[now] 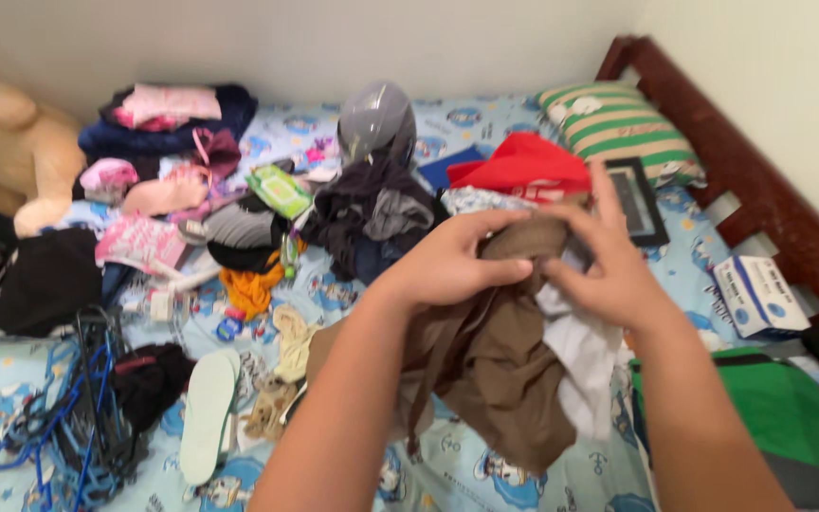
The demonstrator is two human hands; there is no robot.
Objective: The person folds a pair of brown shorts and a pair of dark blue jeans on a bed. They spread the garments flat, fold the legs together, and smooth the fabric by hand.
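Note:
My left hand [447, 261] and my right hand [609, 261] are both closed on a brown garment [500, 370] that hangs bunched between them above the bed. A white cloth [585, 356] hangs tangled with it under my right hand. Behind my hands lies a red garment [523, 163] on a heap of dark clothes [376, 213].
The bed has a blue cartoon-print sheet [447, 465]. On it lie a grey helmet [376, 121], folded clothes [168, 118], blue hangers [68, 417], a pale insole [206, 412], a striped pillow [613, 128], a tablet [637, 201], a white-blue box [760, 296], green fabric [789, 408] and a teddy bear [11, 152].

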